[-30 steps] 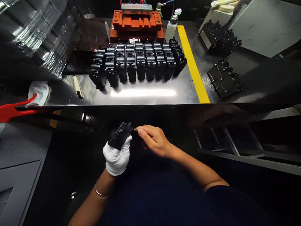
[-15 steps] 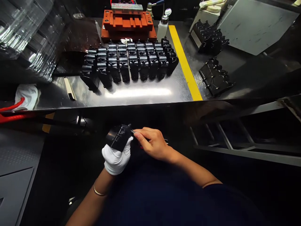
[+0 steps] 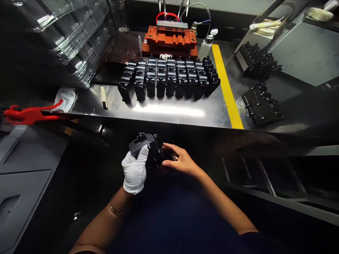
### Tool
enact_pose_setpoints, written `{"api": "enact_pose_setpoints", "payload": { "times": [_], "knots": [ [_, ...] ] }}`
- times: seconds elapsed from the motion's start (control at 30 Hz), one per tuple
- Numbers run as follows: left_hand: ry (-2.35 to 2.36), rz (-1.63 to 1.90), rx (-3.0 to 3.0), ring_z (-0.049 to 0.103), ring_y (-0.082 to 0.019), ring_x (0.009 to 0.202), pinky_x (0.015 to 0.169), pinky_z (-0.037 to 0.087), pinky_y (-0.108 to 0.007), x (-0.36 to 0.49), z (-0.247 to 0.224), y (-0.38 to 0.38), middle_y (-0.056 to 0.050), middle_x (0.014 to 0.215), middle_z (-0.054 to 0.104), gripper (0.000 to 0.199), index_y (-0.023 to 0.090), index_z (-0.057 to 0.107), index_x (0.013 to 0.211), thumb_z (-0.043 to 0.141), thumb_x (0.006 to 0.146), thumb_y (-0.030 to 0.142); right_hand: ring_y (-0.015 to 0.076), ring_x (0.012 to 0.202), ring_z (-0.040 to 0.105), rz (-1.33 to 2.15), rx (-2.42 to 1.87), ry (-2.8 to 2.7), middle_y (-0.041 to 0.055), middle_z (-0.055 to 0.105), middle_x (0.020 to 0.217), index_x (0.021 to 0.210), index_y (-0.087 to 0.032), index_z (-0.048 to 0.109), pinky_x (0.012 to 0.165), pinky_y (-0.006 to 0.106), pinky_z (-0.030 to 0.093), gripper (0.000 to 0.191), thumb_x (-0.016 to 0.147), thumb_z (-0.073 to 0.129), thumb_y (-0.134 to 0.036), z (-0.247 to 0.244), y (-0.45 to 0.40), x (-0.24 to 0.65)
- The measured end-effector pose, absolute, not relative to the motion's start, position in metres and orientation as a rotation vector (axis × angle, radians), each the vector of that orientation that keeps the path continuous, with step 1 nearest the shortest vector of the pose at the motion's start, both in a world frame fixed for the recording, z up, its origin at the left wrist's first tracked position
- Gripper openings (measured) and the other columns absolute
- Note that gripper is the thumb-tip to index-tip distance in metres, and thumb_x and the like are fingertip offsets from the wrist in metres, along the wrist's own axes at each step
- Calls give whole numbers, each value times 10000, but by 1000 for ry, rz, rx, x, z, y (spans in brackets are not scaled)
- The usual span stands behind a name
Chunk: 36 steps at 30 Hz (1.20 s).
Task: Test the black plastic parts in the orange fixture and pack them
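Note:
A black molded plastic housing [image 3: 144, 143] is held in front of the bench, above my lap. My left hand [image 3: 134, 173], in a white glove, is closed around its left and near side, thumb on top. Its ribbed side with small posts faces right. My right hand [image 3: 182, 160] is bare, just right of the housing, thumb and forefinger spread toward it. A thin metal tool [image 3: 175, 157] shows in its palm behind the thumb, mostly hidden by the fingers, its kind unclear. Whether the right fingertips touch the housing I cannot tell.
A row of several like housings [image 3: 171, 79] stands on the metal bench before an orange-red fixture [image 3: 171, 38]. Two groups of black parts [image 3: 262, 104] lie right of a yellow stripe [image 3: 227, 88]. A pale-handled tool [image 3: 103, 97], red clamp [image 3: 31, 114] and clear trays [image 3: 71, 42] are left.
The housing has been turned in my left hand, so another side faces up. My right thumb and forefinger have spread from a pinch on the tool's tip. The view has shifted.

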State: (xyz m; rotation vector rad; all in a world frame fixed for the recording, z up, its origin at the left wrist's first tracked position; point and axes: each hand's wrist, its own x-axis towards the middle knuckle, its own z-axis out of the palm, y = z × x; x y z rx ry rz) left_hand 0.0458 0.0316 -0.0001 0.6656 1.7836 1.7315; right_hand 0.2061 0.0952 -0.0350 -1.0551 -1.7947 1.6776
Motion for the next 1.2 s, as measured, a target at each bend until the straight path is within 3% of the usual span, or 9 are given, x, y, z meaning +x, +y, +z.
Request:
{"api": "enact_pose_setpoints", "payload": {
  "times": [0.13,0.47,0.7,0.83,0.93,1.07,1.2],
  "knots": [
    [1663,1719,656,707,-211,791,765,564,-302,46,8,29,-61,868,756,317,159,748,864,730,725,442,166,731,605,1963,-1068,-1717,55,660,907,1116,-154,660,622,276,498,543,685,754,-470,-44,92,199],
    [1472,1607,957,716,-240,781,768,586,-334,46,3,21,-59,854,760,199,197,772,845,767,701,334,102,623,532,1978,-1064,-1533,2,626,803,1031,-155,664,542,209,439,525,598,820,-406,-63,96,195],
    [1496,1629,584,709,-244,845,813,574,-330,44,6,29,-65,902,755,364,170,753,873,784,654,460,131,702,578,1782,-920,-1810,19,652,821,958,-147,676,658,246,468,395,662,767,-392,-52,91,204],
    [1368,1625,380,672,-225,1012,926,532,-319,42,20,45,-51,1050,731,387,213,718,1029,730,734,462,107,615,526,1650,-969,-1908,-4,610,718,825,-146,668,574,220,428,329,653,753,-412,-36,90,217],
    [1253,1570,246,665,-206,1029,933,535,-318,45,29,56,-30,1037,733,331,238,717,1019,724,754,436,93,575,478,1521,-1049,-1935,-19,561,658,761,-146,643,530,212,388,312,659,730,-428,-26,91,226],
    [1181,1572,243,645,-176,1070,967,504,-278,49,30,60,-18,1064,726,292,243,711,1022,708,781,408,108,601,513,1451,-1046,-1957,-5,595,685,789,-151,660,557,226,410,301,669,721,-421,-21,94,231],
    [1200,1645,321,641,-216,1081,966,507,-338,50,22,55,-23,1119,710,378,265,695,1072,729,743,448,137,684,574,1554,-1131,-1789,18,657,787,908,-162,688,639,259,465,350,652,751,-392,-30,99,226]
  ]
}}
